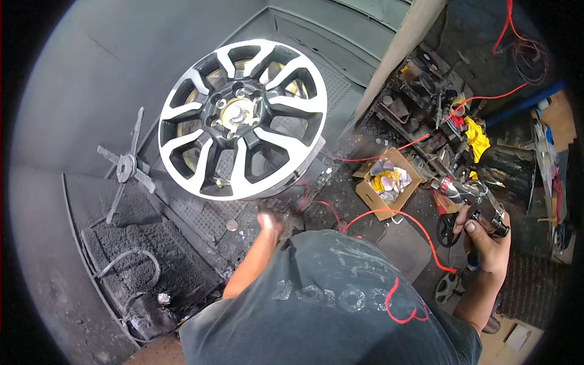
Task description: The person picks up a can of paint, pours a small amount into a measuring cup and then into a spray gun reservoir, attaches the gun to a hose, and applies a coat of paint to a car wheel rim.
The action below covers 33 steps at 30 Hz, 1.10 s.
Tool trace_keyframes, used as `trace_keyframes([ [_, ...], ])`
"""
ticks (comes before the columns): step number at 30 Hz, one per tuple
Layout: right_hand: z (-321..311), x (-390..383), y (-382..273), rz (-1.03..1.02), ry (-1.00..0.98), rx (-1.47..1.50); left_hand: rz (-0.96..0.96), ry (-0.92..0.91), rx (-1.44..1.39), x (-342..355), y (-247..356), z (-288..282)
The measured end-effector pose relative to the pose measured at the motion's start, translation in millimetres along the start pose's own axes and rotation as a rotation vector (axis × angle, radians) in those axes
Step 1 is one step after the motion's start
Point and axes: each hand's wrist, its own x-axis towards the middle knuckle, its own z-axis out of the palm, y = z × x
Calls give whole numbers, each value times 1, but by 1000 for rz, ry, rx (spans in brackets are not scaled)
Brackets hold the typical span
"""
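A large alloy wheel rim, black with white-silver spoke faces and lip, lies face up and raised in front of me. My left hand is just below the rim's near edge, apart from it. Its fingers are smeared by motion. Off to the right, my right hand is closed around a chrome and black hand tool. The tool has a cylinder with red and pale markings; its exact kind I cannot make out.
An open cardboard box holds crumpled paper and yellow scraps. A red hose snakes over the floor. Cluttered shelving stands behind a pale post. Left are a four-armed metal stand and a dark fleecy mat.
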Motion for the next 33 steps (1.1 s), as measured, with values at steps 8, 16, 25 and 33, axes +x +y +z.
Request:
trace_keyframes([
  [8,6,2,0,-73,4,36,323,125,277,83,119,-60],
  [16,0,3,4,-81,8,-7,405,144,-78,99,209,-50],
  [25,-3,4,4,-76,25,0,222,3,-2,98,156,-85],
  [33,-4,8,9,-97,45,24,329,43,56,81,139,-55],
])
